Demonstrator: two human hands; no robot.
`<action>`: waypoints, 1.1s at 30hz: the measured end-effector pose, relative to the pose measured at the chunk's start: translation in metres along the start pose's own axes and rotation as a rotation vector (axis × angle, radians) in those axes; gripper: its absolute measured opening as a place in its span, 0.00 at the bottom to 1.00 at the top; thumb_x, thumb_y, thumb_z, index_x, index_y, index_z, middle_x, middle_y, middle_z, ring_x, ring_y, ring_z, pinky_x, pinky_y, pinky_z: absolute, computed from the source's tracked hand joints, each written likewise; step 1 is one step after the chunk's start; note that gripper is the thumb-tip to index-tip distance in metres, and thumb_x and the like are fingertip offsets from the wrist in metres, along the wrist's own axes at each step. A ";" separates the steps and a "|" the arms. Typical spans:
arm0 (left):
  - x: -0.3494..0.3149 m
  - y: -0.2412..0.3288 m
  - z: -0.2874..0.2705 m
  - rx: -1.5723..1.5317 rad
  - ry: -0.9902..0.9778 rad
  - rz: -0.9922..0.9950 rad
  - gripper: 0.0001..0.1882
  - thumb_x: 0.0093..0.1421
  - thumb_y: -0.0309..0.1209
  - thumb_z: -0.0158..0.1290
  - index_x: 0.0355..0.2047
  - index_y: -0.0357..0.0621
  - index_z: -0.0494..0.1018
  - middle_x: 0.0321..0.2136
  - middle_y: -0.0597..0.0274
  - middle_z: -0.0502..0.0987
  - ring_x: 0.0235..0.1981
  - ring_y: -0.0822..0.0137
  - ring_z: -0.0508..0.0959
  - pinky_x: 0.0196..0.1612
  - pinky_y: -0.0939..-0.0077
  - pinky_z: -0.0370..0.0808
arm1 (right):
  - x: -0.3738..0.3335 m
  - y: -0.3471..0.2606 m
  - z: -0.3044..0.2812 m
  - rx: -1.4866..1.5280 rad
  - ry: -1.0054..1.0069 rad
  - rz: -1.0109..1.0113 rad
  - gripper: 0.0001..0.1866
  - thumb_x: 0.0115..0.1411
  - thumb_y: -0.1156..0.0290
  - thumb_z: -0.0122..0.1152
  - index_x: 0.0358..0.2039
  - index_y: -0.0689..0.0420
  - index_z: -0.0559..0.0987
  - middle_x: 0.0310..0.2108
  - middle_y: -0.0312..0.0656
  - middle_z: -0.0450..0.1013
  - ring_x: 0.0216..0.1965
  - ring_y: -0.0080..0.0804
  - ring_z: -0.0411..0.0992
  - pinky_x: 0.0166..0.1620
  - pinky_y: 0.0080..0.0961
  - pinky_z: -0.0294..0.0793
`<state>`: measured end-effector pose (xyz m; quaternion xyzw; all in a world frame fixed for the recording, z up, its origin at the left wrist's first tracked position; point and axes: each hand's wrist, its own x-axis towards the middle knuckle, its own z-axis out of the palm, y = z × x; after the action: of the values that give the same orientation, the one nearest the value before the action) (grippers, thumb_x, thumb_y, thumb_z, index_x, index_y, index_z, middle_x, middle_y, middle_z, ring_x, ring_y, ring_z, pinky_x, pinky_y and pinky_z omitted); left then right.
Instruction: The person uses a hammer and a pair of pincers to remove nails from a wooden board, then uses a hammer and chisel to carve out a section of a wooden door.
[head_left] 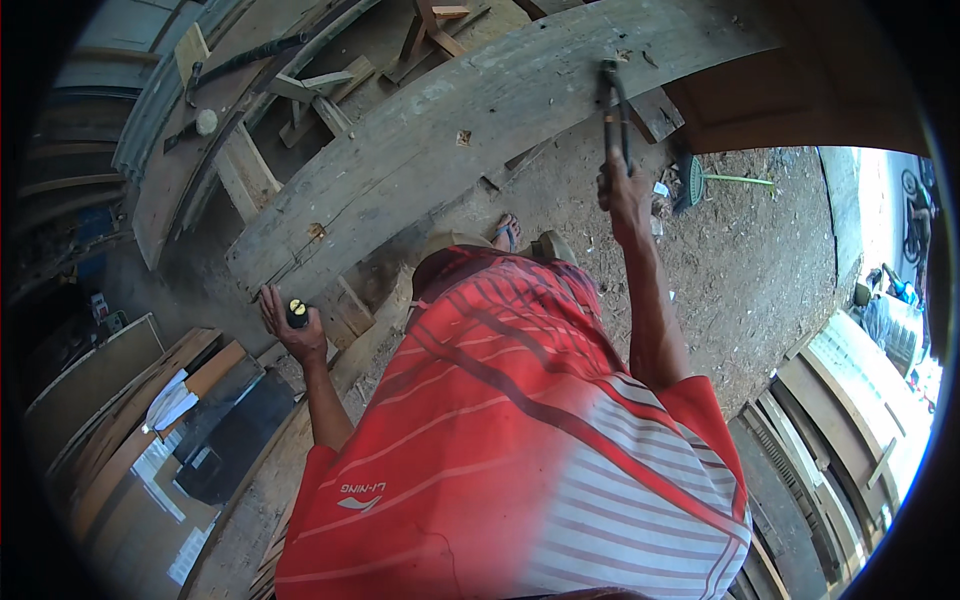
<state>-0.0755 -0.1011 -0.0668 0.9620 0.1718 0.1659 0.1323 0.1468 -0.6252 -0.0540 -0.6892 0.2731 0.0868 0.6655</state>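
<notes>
My right hand (624,190) is closed round the handles of long dark pincers (612,105), whose head lies over the far part of a long grey wooden plank (400,150). By the plank's left end, my left hand (298,335) holds a black handle-like thing with a yellow end (297,313) between thumb and fingers. Its lower part is hidden, so I cannot tell its kind. The left fingers reach toward the plank's corner. Small square holes and a crack show in the plank's worn surface.
A brown wooden panel (790,90) rests at the plank's right end. Beyond the plank, a mallet with a pale head (206,122) and a long black tool (250,60) lie on another board. Stacked boards (800,450) stand at right. A green basket-like thing (690,182) sits on the littered ground.
</notes>
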 end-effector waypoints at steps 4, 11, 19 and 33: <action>-0.003 -0.007 0.003 0.009 0.008 0.015 0.43 0.49 0.27 0.56 0.68 0.43 0.61 0.71 0.50 0.59 0.72 0.45 0.56 0.73 0.48 0.48 | -0.048 0.003 0.039 -0.526 -0.455 -0.093 0.27 0.67 0.44 0.58 0.32 0.60 0.78 0.21 0.34 0.71 0.24 0.23 0.68 0.30 0.29 0.68; 0.004 -0.002 -0.007 -0.009 -0.056 0.004 0.43 0.49 0.27 0.56 0.68 0.42 0.60 0.71 0.48 0.57 0.72 0.42 0.55 0.73 0.48 0.48 | -0.008 0.017 0.016 0.043 -0.146 -0.062 0.22 0.68 0.48 0.59 0.29 0.55 0.75 0.19 0.30 0.69 0.17 0.15 0.63 0.19 0.18 0.59; 0.006 -0.005 -0.021 -0.280 -0.098 -0.125 0.33 0.53 0.24 0.56 0.62 0.37 0.68 0.67 0.44 0.64 0.69 0.46 0.62 0.71 0.54 0.54 | -0.033 0.005 0.018 -0.128 -0.304 0.011 0.21 0.70 0.48 0.57 0.31 0.54 0.73 0.18 0.27 0.64 0.17 0.17 0.62 0.20 0.18 0.60; 0.099 0.076 0.046 -0.499 0.212 -0.171 0.28 0.64 0.35 0.58 0.56 0.23 0.67 0.42 0.47 0.77 0.40 0.56 0.78 0.45 0.63 0.76 | 0.031 -0.005 -0.008 -0.316 -0.082 -0.185 0.30 0.70 0.42 0.51 0.30 0.61 0.76 0.19 0.37 0.68 0.25 0.31 0.69 0.32 0.37 0.69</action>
<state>0.0506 -0.1417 -0.0582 0.8588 0.2192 0.2911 0.3600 0.1734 -0.6410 -0.0643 -0.8032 0.1640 0.0949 0.5648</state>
